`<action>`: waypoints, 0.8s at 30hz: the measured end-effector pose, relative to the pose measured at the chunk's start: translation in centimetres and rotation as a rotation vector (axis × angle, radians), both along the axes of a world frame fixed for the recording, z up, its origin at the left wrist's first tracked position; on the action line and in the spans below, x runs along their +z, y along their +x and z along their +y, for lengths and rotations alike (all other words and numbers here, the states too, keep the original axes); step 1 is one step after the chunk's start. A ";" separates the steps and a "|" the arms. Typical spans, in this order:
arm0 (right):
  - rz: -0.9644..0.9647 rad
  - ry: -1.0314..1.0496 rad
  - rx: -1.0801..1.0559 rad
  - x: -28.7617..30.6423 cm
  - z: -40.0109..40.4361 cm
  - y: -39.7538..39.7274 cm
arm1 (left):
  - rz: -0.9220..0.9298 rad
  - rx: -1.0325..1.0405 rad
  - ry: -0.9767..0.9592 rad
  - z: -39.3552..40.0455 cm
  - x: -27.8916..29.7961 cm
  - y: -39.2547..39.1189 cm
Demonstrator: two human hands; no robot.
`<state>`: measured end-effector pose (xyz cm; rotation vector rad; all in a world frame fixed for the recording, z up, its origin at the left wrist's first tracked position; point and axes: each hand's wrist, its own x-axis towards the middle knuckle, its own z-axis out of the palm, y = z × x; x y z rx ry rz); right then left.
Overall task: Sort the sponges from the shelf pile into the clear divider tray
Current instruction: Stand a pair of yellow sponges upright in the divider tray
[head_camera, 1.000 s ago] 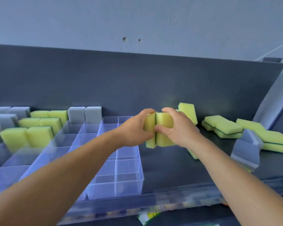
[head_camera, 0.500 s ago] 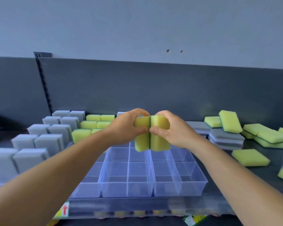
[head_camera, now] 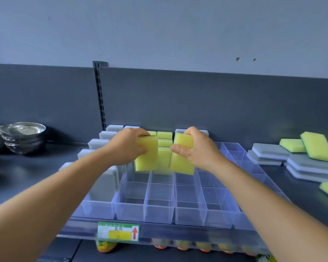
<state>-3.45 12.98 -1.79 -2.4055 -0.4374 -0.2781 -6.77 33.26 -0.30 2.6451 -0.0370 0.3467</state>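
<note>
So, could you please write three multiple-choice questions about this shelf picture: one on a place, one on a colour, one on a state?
1. Where do the steel bowls stand?
A. left of the clear divider tray
B. inside the tray
C. on the loose sponge pile

2. What colour is the sponge in the left hand?
A. grey
B. yellow-green
C. red

3. In what state are the tray's front compartments?
A. full of grey sponges
B. covered by a lid
C. mostly empty

Answers:
1. A, the bowls sit stacked on the shelf at the far left, outside the tray.
2. B, the left sponge is yellow-green, like the right sponge that the right hand holds.
3. C, the shelf shows through their clear walls, and only the leftmost front cell holds a grey sponge.
</note>
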 end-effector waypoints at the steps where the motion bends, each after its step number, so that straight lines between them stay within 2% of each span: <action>1: 0.005 -0.007 0.003 -0.3 0.7 0.1 | 0.007 0.012 0.022 0.6 -0.1 -0.1; 8: 0.070 -0.154 0.060 -1.6 4.2 0.5 | 0.059 -0.059 0.059 3.0 -1.2 0.1; 18: -0.050 -0.209 0.096 -1.7 4.1 0.4 | 0.023 -0.144 0.163 2.4 -1.6 1.1; 24: -0.013 -0.292 0.102 -2.4 4.4 0.3 | 0.098 -0.089 0.610 2.1 -2.4 1.0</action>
